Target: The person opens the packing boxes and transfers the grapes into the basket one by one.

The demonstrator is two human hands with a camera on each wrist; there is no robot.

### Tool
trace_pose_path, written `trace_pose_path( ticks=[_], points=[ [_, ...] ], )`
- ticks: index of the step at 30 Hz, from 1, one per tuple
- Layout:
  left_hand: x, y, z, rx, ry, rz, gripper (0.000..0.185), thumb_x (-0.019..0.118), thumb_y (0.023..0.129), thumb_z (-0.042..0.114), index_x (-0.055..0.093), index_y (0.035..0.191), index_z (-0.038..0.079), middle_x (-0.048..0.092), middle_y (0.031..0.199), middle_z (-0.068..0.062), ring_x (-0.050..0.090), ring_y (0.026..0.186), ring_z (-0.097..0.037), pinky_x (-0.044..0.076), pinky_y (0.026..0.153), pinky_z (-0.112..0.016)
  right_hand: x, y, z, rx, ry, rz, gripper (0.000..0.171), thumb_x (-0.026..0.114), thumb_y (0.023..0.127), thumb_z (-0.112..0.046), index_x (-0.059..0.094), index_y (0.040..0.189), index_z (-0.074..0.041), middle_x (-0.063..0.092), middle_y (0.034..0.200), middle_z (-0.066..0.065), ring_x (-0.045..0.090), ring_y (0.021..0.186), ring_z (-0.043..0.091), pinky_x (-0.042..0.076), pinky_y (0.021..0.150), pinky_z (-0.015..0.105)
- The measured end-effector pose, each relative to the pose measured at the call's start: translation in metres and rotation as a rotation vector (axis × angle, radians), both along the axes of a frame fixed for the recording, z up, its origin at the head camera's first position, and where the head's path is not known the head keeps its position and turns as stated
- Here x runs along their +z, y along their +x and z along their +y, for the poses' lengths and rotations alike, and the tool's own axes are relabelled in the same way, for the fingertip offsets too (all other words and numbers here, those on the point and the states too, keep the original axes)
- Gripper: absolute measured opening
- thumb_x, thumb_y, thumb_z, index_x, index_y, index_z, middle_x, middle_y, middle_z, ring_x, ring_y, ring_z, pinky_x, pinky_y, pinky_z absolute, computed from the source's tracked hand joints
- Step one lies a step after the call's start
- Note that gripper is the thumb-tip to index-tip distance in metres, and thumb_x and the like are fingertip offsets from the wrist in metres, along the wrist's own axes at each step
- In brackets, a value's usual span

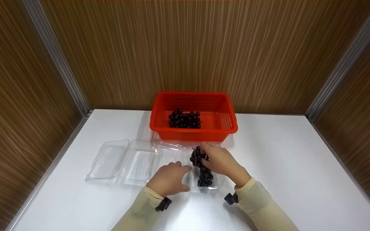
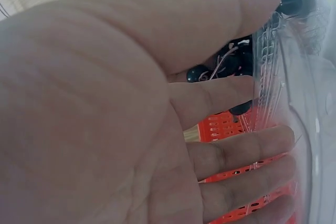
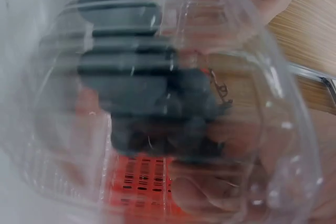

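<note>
My right hand (image 1: 220,162) grips the upper part of a bunch of dark grapes (image 1: 205,178) by its thumb and fingers. The bunch hangs down inside one half of a clear plastic clamshell box. In the right wrist view, the grapes (image 3: 142,82) show blurred through the clear box wall (image 3: 294,124). Left of that box half, my left hand (image 1: 169,179) holds nothing, its thumb and fingers spread apart. Its fingertips are close to the clear plastic (image 2: 310,124) in the left wrist view. The right fingertips are partly hidden by the grapes.
A red perforated basket (image 1: 194,130) stands behind the boxes, with more dark grapes (image 1: 185,120) in its left half. Another clear clamshell box (image 1: 108,160) lies unfolded at the left on the white table (image 1: 284,160). Wood-patterned panels (image 1: 198,48) enclose the table.
</note>
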State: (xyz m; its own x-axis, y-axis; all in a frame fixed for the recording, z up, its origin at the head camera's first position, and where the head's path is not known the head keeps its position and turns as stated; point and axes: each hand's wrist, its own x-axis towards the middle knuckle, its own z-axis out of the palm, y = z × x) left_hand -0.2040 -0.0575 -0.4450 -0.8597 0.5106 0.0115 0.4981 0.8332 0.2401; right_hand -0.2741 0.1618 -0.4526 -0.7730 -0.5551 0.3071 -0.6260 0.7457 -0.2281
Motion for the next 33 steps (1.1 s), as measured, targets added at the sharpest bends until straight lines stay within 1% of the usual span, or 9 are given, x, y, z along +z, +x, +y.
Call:
trace_pose_path(
  ticks=[4, 8, 13, 18, 23, 28, 33],
  points=[
    [-0.0004, -0.0002, 0.0002, 0.004, -0.007, -0.011, 0.06, 0.085, 0.082, 0.037, 0.068, 0.134, 0.013, 0.07, 0.113, -0.014, 0.067, 0.097, -0.032, 0.057, 0.081, -0.047, 0.0011, 0.001, 0.0007, -0.007, -0.005, -0.009, 0.029, 0.078, 0.083, -0.006, 0.054, 0.098, -0.012, 0.057, 0.078, -0.001, 0.052, 0.066, 0.019, 0.047, 0.059, 0.037],
    [-0.0003, -0.0002, 0.0, 0.004, -0.008, -0.015, 0.06, 0.085, 0.082, 0.036, 0.068, 0.134, 0.013, 0.07, 0.11, -0.012, 0.066, 0.095, -0.031, 0.057, 0.078, -0.046, 0.0025, 0.001, 0.001, -0.016, 0.005, -0.006, 0.03, 0.08, 0.083, -0.008, 0.055, 0.098, -0.013, 0.057, 0.078, -0.002, 0.052, 0.066, 0.018, 0.047, 0.058, 0.036],
    [-0.001, -0.001, 0.0, 0.01, -0.009, -0.027, 0.059, 0.083, 0.084, 0.036, 0.067, 0.136, 0.014, 0.07, 0.117, -0.014, 0.066, 0.099, -0.032, 0.057, 0.084, -0.048, 0.0061, 0.0005, 0.0006, -0.019, -0.003, -0.014, 0.029, 0.079, 0.083, -0.009, 0.055, 0.097, -0.013, 0.056, 0.077, -0.002, 0.051, 0.066, 0.018, 0.047, 0.058, 0.037],
    [0.0014, 0.0002, 0.0003, 0.021, 0.0, -0.018, 0.06, 0.081, 0.085, 0.035, 0.065, 0.139, 0.013, 0.068, 0.127, -0.017, 0.066, 0.108, -0.036, 0.056, 0.09, -0.05, 0.0087, 0.0003, 0.0008, -0.01, -0.015, -0.034, 0.029, 0.077, 0.084, -0.009, 0.053, 0.101, -0.011, 0.055, 0.079, -0.002, 0.051, 0.068, 0.018, 0.049, 0.063, 0.035],
    [0.0036, 0.0004, 0.0012, 0.003, 0.011, 0.003, 0.061, 0.083, 0.083, 0.034, 0.066, 0.137, 0.012, 0.068, 0.123, -0.016, 0.066, 0.106, -0.034, 0.056, 0.089, -0.049, 0.0078, -0.0003, 0.0029, -0.003, -0.026, 0.004, 0.031, 0.078, 0.083, -0.008, 0.054, 0.101, -0.012, 0.055, 0.079, -0.003, 0.051, 0.068, 0.017, 0.049, 0.064, 0.034],
    [0.0022, -0.0002, 0.0009, 0.002, 0.011, 0.003, 0.06, 0.082, 0.084, 0.034, 0.066, 0.137, 0.012, 0.067, 0.119, -0.014, 0.066, 0.102, -0.032, 0.057, 0.086, -0.046, 0.0072, -0.0005, 0.0036, -0.014, -0.052, 0.024, 0.029, 0.077, 0.082, -0.007, 0.055, 0.1, -0.013, 0.055, 0.08, -0.005, 0.05, 0.068, 0.015, 0.048, 0.063, 0.032],
    [0.0012, -0.0023, 0.0015, 0.008, 0.023, -0.006, 0.059, 0.082, 0.085, 0.036, 0.066, 0.137, 0.012, 0.063, 0.125, -0.014, 0.065, 0.106, -0.031, 0.057, 0.089, -0.045, 0.0081, -0.0002, 0.0037, -0.033, -0.102, 0.032, 0.027, 0.075, 0.083, -0.006, 0.056, 0.102, -0.014, 0.057, 0.085, -0.004, 0.053, 0.071, 0.016, 0.05, 0.065, 0.033]
  ],
)
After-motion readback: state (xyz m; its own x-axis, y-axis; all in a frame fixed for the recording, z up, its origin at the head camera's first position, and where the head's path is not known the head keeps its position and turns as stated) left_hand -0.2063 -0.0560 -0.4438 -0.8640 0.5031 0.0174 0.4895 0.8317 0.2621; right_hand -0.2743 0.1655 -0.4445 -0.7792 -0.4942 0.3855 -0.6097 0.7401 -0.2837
